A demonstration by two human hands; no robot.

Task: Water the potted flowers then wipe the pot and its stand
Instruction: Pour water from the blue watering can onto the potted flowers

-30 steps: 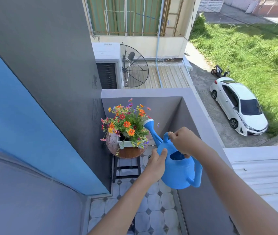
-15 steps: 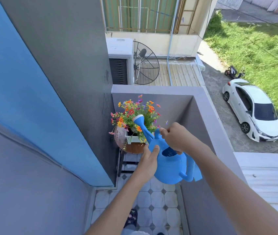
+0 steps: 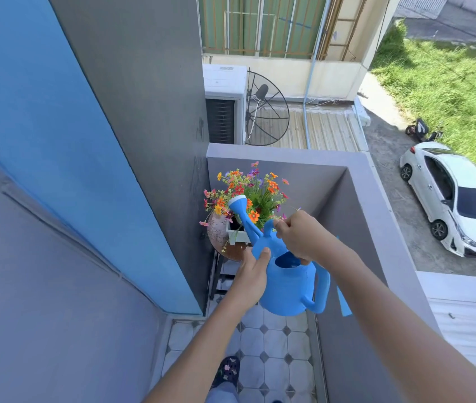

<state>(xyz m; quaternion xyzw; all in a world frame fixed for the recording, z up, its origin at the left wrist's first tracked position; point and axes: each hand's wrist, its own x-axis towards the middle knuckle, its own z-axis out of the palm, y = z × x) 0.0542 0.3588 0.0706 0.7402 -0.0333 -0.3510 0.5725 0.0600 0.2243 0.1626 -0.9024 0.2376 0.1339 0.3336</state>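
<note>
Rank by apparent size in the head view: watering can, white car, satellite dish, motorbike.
1. White car and blue watering can: similar spans, too close to rank; the can is near the camera, the car far.
3. Satellite dish.
4. Motorbike, smallest.

Right hand grips the can; left hand rests against it.

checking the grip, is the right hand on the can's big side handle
No, the right hand grips the top handle of the watering can; the side handle is free.
</note>
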